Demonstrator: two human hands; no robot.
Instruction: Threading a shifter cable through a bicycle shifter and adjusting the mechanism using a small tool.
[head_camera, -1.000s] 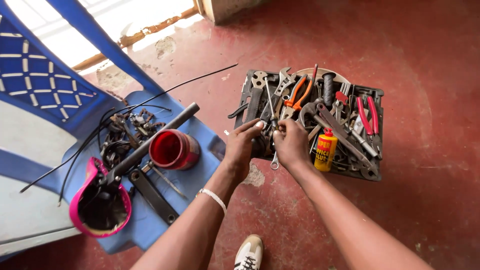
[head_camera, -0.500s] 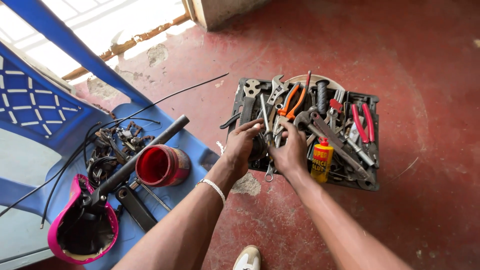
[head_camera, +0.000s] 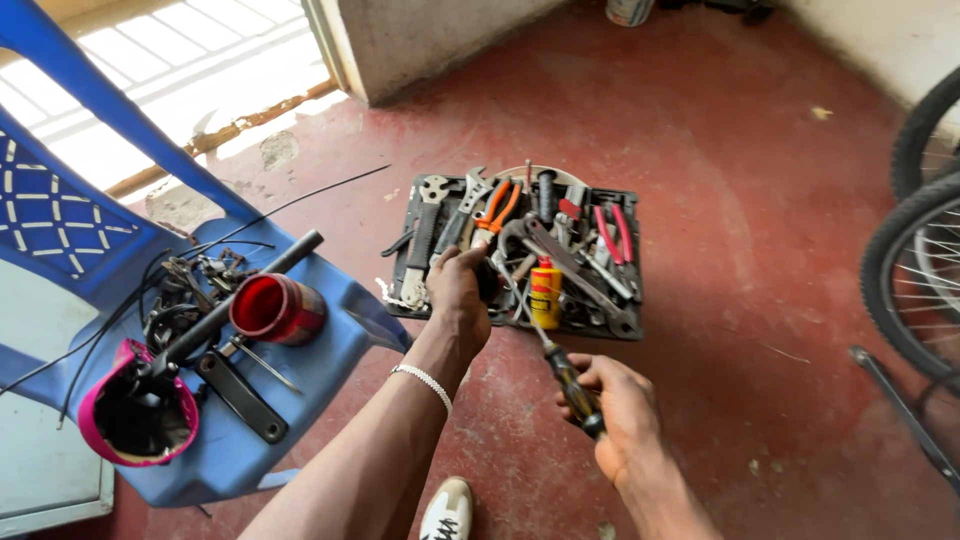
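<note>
Holding screwdriver (head_camera: 566, 377) by handle, right hand (head_camera: 625, 410) grip closed | left hand (head_camera: 458, 300) over tool tray (head_camera: 625, 330), grip unclear

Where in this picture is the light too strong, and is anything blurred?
Head view: the doorway floor at top left is washed out by daylight; the tool tray and red floor are evenly lit, without glare; the right hand and its screwdriver look slightly soft; the bicycle wheel is cut by the frame edge.

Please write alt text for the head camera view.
The right hand holds a dark-handled screwdriver while the left hand reaches into a black tray of tools on a red floor; a blue plastic chair stands alongside.
</note>
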